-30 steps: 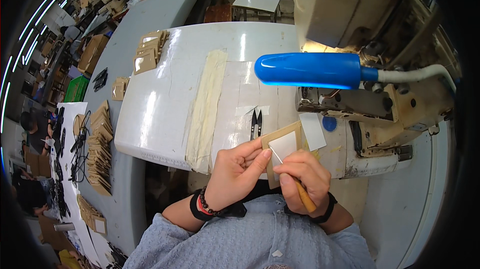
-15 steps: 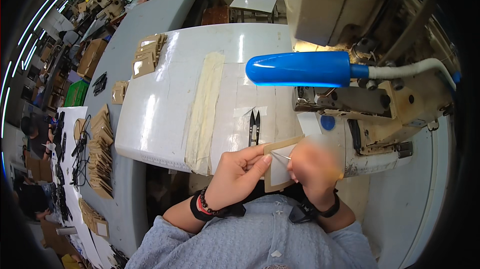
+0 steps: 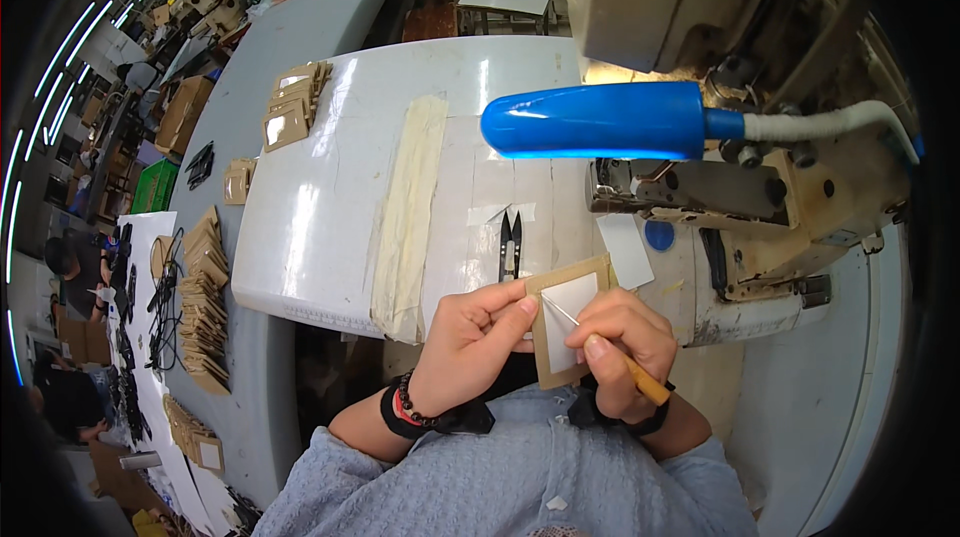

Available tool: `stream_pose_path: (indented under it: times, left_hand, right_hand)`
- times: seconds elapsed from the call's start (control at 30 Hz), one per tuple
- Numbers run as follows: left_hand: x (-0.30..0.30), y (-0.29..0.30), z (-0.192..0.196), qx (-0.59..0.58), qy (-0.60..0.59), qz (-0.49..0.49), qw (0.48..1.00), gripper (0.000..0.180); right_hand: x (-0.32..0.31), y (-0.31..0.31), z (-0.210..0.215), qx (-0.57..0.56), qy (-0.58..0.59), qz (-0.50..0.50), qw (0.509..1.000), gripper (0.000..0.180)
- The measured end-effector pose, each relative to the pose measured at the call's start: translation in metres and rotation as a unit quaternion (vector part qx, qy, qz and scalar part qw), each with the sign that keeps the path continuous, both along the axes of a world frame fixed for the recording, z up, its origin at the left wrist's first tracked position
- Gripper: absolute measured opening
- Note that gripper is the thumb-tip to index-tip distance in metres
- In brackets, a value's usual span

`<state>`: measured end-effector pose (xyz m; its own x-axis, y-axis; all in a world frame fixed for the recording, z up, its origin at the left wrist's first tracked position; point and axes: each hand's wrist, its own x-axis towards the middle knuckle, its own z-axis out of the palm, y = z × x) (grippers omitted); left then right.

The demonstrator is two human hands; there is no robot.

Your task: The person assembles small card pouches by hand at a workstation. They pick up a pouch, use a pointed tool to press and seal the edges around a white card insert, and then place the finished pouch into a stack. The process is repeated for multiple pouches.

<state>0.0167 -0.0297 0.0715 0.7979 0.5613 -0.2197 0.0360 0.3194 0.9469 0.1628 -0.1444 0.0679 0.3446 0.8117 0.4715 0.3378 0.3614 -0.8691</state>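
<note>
In my left hand (image 3: 478,337) is a small tan frame-like piece (image 3: 556,369) with a white middle, pinched at its left edge between thumb and fingers. My right hand (image 3: 625,349) is closed round an awl (image 3: 648,380) with a wooden handle. Its thin metal shaft slants up and left across the white middle, and the tip meets the piece's upper left inner edge, close to my left thumb. Just beyond the piece, black thread snips (image 3: 510,242) lie on the white sewing table (image 3: 330,187).
A blue lamp (image 3: 600,122) on a pale flexible arm hangs over the sewing machine arm (image 3: 690,192) at right. A white card (image 3: 625,249) and a blue disc (image 3: 659,235) lie near it. Stacks of tan pieces (image 3: 203,317) line the grey bench at left; another pile (image 3: 290,117) sits at the table's far left.
My right hand, blurred before, has turned and lowered, so the awl's handle now shows. The awl tip stays near the piece's upper left corner. My left hand has hardly moved.
</note>
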Motion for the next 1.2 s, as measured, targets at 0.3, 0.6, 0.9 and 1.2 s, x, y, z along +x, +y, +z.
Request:
stream_pose_path:
  times: [0.3,0.6,0.9,1.2]
  left_hand:
    - [0.003,-0.005,0.002,0.032,0.01,0.036,0.999,0.027]
    - [-0.005,0.002,-0.003,0.313,0.051,-0.105,0.943,0.024]
    - [-0.011,0.01,0.0,0.159,0.068,-0.076,0.982,0.023]
    - [-0.012,0.02,0.009,0.022,0.068,-0.04,0.997,0.027]
  right_hand:
    - [-0.001,0.001,0.001,-0.011,0.018,0.004,1.0,0.012]
    - [0.033,0.013,0.024,-0.256,0.207,0.145,0.933,0.022]
    - [0.033,0.018,-0.003,-0.143,0.197,0.163,0.956,0.019]
    - [0.007,0.016,-0.016,0.12,-0.403,-0.021,0.907,0.015]
